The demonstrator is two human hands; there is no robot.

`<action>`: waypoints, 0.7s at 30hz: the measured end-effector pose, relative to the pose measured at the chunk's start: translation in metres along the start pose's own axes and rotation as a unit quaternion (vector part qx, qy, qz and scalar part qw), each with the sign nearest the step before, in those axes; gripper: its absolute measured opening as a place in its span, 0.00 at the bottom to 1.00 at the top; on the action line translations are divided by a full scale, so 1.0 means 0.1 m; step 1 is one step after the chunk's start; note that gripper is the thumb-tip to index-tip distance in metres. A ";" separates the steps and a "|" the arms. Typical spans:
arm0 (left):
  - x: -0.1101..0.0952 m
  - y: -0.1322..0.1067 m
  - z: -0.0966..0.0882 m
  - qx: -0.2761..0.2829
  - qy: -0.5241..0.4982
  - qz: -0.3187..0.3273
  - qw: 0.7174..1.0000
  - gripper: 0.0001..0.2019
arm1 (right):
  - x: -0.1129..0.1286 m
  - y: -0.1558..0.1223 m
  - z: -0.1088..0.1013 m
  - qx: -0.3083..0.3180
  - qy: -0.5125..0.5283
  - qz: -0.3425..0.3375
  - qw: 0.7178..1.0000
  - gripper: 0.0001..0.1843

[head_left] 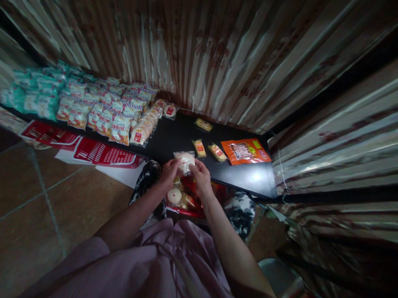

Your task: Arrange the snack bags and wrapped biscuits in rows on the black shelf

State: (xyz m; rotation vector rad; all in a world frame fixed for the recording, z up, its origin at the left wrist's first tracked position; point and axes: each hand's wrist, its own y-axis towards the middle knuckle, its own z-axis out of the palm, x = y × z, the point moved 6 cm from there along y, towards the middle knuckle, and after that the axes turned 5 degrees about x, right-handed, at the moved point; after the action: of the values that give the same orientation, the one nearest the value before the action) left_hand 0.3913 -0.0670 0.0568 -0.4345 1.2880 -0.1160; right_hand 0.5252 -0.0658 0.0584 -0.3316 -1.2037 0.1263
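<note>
Both my hands hold one small clear packet with a pale round bun (185, 160) at the front edge of a low black table (250, 177). My left hand (169, 172) grips its left side with curled fingers. My right hand (200, 175) pinches its right side. Below my hands, a red bag (185, 201) on my lap holds more wrapped buns and snacks.
Rows of wrapped snack packets (98, 111) and teal packets (39, 93) cover the table's left part. Three small yellow packets (199, 147) and an orange pouch (245, 151) lie to the right. Red printed sheets (87, 149) lie on the tiled floor. Striped curtains hang behind.
</note>
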 end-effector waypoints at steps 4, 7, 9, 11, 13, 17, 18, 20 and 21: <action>-0.02 0.02 0.01 -0.012 0.030 0.022 0.999 0.15 | 0.00 0.02 -0.02 -0.007 0.006 -0.018 1.000 0.23; 0.01 0.05 0.01 -0.027 0.052 0.030 0.998 0.12 | 0.01 0.03 -0.02 -0.016 0.008 -0.024 1.000 0.24; 0.04 0.08 0.00 -0.036 0.067 0.030 0.997 0.11 | 0.02 0.03 -0.02 -0.020 0.002 -0.027 0.999 0.24; 0.07 0.10 0.00 -0.037 0.082 0.028 0.996 0.10 | 0.05 0.04 -0.01 -0.023 -0.008 -0.033 0.999 0.23; 0.07 0.12 -0.02 -0.034 0.099 0.033 0.994 0.10 | 0.07 0.04 -0.01 -0.023 -0.012 -0.036 0.999 0.23; 0.01 0.12 -0.08 -0.036 0.122 0.060 0.990 0.09 | 0.12 0.05 0.05 0.006 -0.001 -0.036 0.999 0.22; -0.01 0.12 -0.09 -0.034 0.122 0.062 0.990 0.09 | 0.14 0.06 0.06 0.013 -0.002 -0.037 0.999 0.22; -0.03 0.11 -0.11 -0.028 0.117 0.061 0.991 0.08 | 0.16 0.07 0.09 0.020 -0.011 -0.039 0.999 0.21; -0.04 0.11 -0.11 -0.025 0.114 0.059 0.991 0.08 | 0.17 0.07 0.09 0.020 -0.017 -0.040 0.999 0.21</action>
State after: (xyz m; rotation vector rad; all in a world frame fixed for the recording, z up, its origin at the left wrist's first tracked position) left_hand 0.3783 -0.0588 0.0543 -0.3943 1.5412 -0.0336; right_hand 0.5231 -0.0527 0.0744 -0.2470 -1.2449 0.0875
